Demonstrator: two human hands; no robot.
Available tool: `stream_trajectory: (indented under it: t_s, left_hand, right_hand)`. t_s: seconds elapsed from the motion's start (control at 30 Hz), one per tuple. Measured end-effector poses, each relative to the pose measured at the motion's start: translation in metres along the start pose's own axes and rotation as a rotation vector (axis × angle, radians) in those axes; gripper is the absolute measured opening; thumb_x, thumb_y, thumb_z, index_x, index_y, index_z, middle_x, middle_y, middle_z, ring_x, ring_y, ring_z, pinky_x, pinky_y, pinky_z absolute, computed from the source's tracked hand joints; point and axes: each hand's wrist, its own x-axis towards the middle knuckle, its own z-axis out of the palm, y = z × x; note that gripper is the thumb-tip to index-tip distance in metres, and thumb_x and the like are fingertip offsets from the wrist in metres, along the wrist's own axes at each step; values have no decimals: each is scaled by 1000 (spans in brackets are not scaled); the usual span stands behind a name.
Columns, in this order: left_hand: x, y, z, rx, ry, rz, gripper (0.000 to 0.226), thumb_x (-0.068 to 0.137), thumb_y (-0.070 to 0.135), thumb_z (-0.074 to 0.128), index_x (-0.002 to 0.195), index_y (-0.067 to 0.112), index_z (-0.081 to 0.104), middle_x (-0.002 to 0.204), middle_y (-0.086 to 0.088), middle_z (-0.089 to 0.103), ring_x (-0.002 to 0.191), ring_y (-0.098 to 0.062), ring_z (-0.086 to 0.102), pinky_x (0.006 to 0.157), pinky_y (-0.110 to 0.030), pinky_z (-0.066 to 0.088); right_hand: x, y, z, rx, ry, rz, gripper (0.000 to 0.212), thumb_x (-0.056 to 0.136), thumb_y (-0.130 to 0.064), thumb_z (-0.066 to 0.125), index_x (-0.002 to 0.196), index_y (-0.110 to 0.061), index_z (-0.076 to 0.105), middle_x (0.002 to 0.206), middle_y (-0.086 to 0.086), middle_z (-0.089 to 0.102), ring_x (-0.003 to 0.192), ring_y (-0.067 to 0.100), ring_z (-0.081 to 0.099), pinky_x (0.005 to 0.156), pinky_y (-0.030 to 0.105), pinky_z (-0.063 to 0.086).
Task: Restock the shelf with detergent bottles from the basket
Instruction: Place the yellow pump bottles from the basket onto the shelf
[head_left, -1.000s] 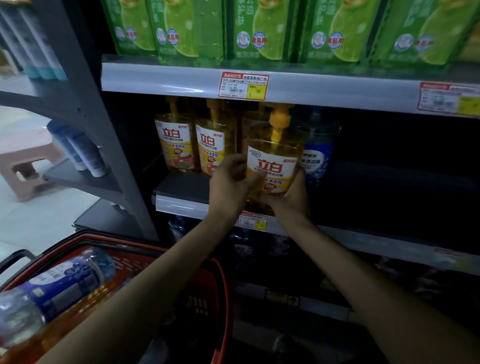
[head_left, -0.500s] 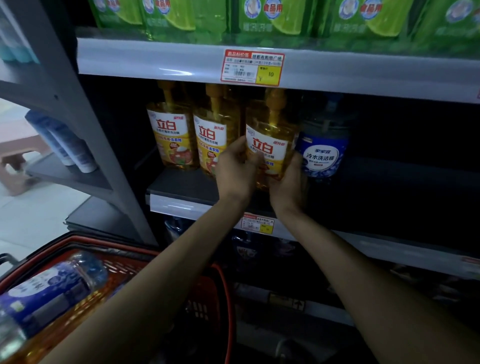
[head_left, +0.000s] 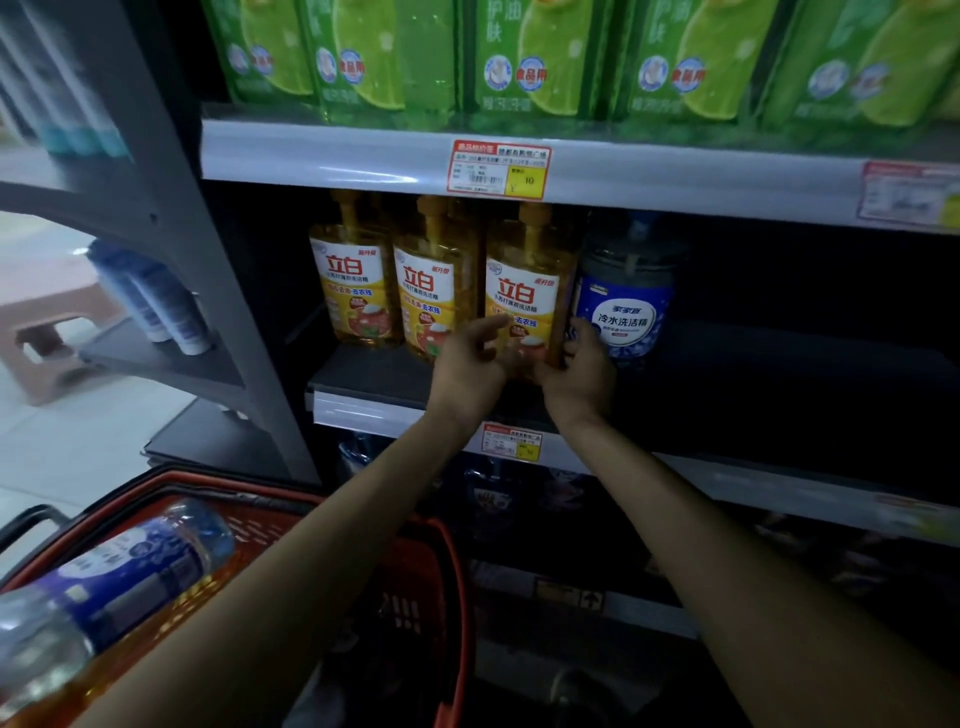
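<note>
Bottle (head_left: 530, 291) upright on shelf (head_left: 363, 376) — long axis vertical | pump up | label outward

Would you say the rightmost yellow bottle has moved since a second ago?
Yes: the yellow bottle went back from the shelf edge, into line with the other yellow bottles.

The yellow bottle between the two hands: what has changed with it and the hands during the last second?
The yellow bottle was pushed back onto the shelf, level with its two neighbours. The left hand has let go, fingers straightened; the right hand seems loosened too. The blue bottle beside it and the basket stayed.
</note>
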Motion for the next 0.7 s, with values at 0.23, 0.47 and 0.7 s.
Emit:
stream_trajectory:
  t_s: [0.23, 0.47, 0.7]
  left_hand:
    - [-43, 1, -33, 328, -25, 108, 48, 93, 26, 76, 139, 21, 63, 129, 4, 70, 119, -11, 64, 94, -27, 55]
    - [-105, 21, -108, 584, -82, 129, 54, 92, 35, 69, 144, 27, 60, 144, 3, 61, 130, -15, 57, 107, -41, 50]
    - [-169, 7, -198, 682, -35, 46, 49, 85, 44, 69, 133, 32, 66, 128, 1, 67, 114, -12, 66, 96, -40, 57]
  right_hand:
    - [-47, -17, -48, -80, -136, -111, 73, 83, -27, 82, 147, -19, 46, 132, 4, 61, 119, 19, 59, 88, 28, 45]
    - [-107, -49, -58, -117, -423, -310, 63, 88, -26, 77, 144, -19, 48, 133, -3, 57, 125, 15, 52, 92, 26, 43]
    - [-157, -79, -14, -304, -683, -531, 67, 90, -33, 75, 149, -23, 44, 146, 0, 49, 129, 18, 50, 100, 32, 45]
